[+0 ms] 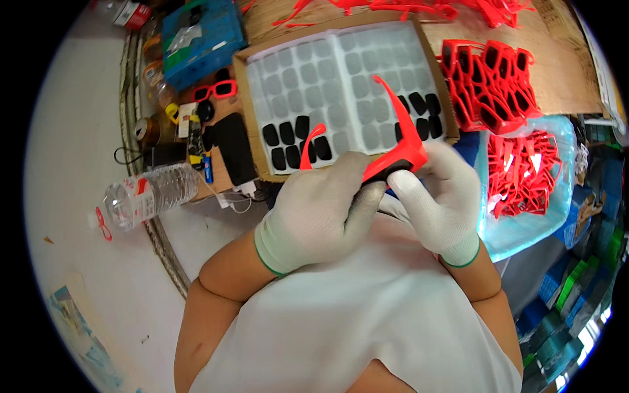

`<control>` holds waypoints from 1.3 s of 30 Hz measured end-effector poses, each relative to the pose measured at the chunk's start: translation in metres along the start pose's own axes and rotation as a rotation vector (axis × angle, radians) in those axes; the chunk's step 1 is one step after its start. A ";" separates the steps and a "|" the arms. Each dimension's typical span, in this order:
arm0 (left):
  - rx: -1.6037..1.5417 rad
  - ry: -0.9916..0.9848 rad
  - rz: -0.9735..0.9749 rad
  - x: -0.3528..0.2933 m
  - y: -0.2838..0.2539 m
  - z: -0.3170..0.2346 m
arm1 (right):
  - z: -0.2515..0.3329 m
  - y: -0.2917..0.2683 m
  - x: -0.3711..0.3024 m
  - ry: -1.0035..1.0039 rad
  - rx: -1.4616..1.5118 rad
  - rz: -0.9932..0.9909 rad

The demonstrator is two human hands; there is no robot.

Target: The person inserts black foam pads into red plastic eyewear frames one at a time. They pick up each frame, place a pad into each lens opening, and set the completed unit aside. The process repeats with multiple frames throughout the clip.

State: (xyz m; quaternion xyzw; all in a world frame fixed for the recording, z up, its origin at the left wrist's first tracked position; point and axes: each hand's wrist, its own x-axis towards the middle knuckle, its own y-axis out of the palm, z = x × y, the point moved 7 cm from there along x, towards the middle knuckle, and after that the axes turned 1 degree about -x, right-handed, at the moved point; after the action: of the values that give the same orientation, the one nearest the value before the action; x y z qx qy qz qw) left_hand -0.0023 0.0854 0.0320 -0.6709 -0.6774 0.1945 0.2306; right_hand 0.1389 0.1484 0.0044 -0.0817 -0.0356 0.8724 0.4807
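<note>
I'm seeing left hand and right hand gripping red sunglasses at dial centre — presumably steadying both ends; cardboard lens tray sitting at twelve o'clock — likely for easy reach.

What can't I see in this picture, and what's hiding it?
- Head view: part of the red glasses, covered by the left hand and right hand.
- Head view: the far ends of some red strips, cut off by the rounded top of the picture.
- Head view: whatever lies deep in the light-blue bag, hidden under the red pieces on top.
</note>
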 end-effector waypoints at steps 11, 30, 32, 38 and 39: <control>0.343 -0.418 -0.058 0.022 -0.023 0.187 | -0.002 -0.012 0.006 0.080 -0.017 0.256; -0.399 -0.512 0.165 0.012 0.021 0.127 | -0.019 0.003 0.006 0.093 0.132 0.179; -1.034 -0.542 0.088 0.012 0.011 0.090 | -0.014 0.009 0.009 0.056 0.055 0.206; -1.015 -0.393 -0.098 0.020 0.012 0.067 | -0.029 0.020 0.003 0.246 0.305 0.142; -1.143 -0.426 -0.028 0.019 0.014 0.067 | -0.022 0.020 0.005 0.154 0.375 0.176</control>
State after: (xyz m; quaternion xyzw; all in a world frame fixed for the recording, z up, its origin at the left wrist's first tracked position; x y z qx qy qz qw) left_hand -0.0290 0.1079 -0.0298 -0.6256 -0.7147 -0.0730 -0.3041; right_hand 0.1234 0.1415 -0.0204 -0.0600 0.1713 0.8934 0.4108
